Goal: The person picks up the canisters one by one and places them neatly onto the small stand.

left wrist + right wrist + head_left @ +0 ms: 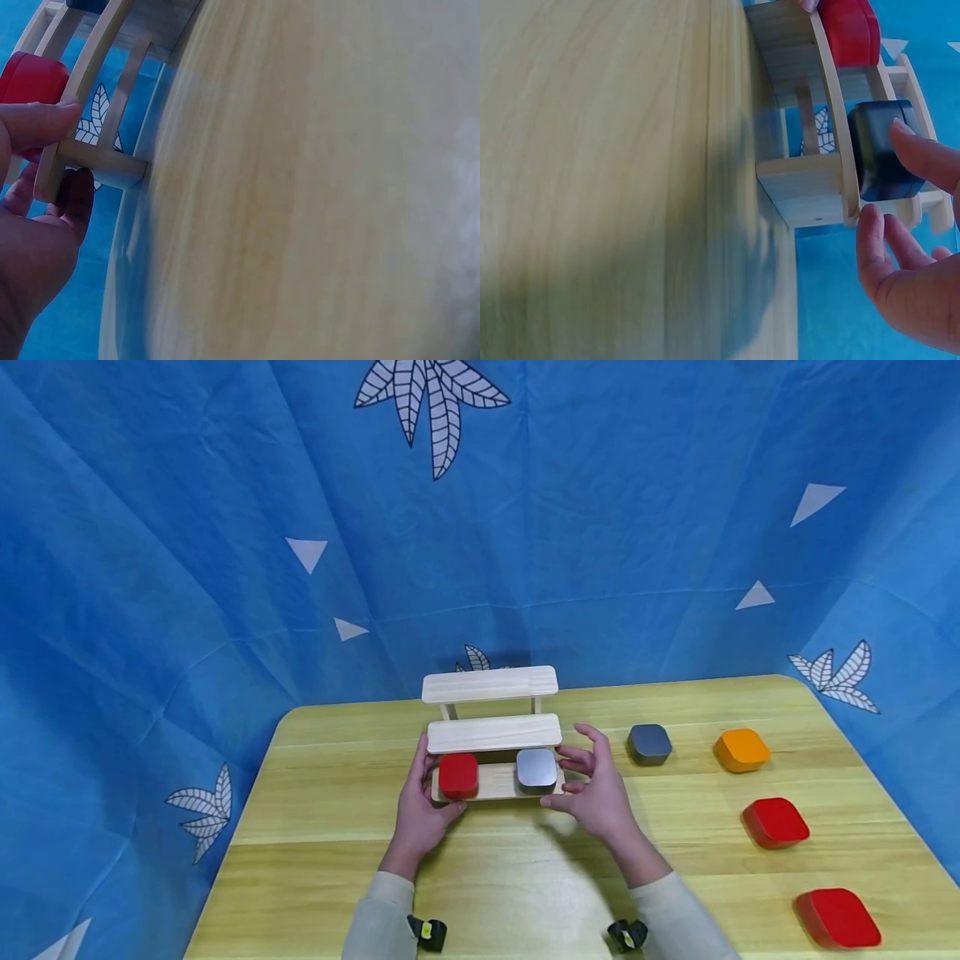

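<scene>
A three-tier pale wooden shelf stands at the back of the table. On its lowest step sit a red rounded square box at the left and a dark grey rounded square box, its top shining silvery, at the right. My left hand grips the left end of that step, with its thumb over the front beside the red box and its fingers beneath the board. Around the right end, my right hand is spread with bent fingers. Its thumb overlaps the dark box in the right wrist view, fingertips close to the step's end.
Right of the shelf lie another dark grey box, an orange box and two red boxes, one farther back and a nearer red box. A blue cloth with leaf prints hangs behind the wooden table.
</scene>
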### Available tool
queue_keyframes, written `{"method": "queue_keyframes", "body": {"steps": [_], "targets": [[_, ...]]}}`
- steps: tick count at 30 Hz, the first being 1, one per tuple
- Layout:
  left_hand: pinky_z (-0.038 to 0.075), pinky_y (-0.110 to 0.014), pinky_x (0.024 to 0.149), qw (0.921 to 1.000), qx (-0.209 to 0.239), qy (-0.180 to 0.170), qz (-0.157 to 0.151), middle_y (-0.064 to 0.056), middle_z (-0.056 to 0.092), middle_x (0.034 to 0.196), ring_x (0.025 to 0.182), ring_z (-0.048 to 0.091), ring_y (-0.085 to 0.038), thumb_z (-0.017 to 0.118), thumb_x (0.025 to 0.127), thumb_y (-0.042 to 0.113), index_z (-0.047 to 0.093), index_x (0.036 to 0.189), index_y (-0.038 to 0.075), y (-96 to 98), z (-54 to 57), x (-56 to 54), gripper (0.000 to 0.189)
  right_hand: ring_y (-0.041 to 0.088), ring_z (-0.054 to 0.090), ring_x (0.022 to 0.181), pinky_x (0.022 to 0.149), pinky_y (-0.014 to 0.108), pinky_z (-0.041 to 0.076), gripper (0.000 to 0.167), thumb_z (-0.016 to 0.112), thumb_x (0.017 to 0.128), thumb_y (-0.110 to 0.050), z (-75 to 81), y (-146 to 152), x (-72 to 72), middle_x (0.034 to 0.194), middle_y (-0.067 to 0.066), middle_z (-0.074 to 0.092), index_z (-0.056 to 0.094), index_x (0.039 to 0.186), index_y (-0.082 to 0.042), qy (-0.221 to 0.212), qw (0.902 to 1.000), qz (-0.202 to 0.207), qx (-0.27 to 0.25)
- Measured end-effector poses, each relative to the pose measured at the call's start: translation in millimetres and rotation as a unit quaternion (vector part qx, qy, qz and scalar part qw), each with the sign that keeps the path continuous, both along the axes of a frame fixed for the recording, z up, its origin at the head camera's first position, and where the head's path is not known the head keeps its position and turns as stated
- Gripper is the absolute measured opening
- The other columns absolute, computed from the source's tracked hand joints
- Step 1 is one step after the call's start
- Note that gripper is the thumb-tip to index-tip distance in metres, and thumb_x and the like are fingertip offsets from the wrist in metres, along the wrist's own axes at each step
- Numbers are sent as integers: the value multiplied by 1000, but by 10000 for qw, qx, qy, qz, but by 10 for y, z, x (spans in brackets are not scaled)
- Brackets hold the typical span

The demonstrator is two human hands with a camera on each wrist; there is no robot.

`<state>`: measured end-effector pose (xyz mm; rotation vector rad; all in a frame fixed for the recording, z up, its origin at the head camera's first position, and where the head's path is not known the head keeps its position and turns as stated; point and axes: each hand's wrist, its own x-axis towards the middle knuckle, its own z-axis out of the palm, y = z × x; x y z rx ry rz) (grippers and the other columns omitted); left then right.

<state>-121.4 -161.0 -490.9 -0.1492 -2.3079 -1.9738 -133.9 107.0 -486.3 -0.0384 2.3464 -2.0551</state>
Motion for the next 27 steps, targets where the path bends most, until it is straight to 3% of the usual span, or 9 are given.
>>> {"method": "queue_keyframes", "body": {"steps": [1, 8, 15, 27], "targets": [[26, -48, 115, 10000, -5, -25, 14, -17, 42, 148, 138, 36, -33, 73, 70, -27, 11, 161, 8, 6, -1, -4, 116, 33, 56, 119, 85, 46, 56, 117, 90, 59, 14, 3, 13, -4, 134, 15, 59, 28, 151, -23, -8, 10000, -8, -19], [34, -27, 109, 9997, -202, 46, 156, 1, 45, 146, 136, 39, -18, 77, 70, -23, 13, 162, 23, -42, -329, -134, 122, 36, 55, 120, 88, 49, 55, 117, 91, 58, 12, 1, 98, -19, 134, 17, 59, 28, 151, -21, 104, 9998, -92, -106], [33, -28, 110, 9998, -150, 30, 150, -4, 47, 143, 135, 40, -19, 76, 69, -25, 14, 162, 28, -72, -343, -102, 123, 39, 55, 121, 89, 49, 55, 116, 92, 59, 10, -3, 144, 2, 135, 20, 58, 27, 152, -19, 75, 9999, -59, -121], [34, -25, 109, 9997, -190, 54, 154, 0, 45, 146, 136, 39, -19, 77, 69, -24, 13, 162, 22, -64, -335, -117, 122, 41, 53, 122, 88, 49, 55, 110, 92, 65, 4, -4, 282, -22, 134, 15, 59, 27, 151, -17, 265, 9991, -293, -180]]}}
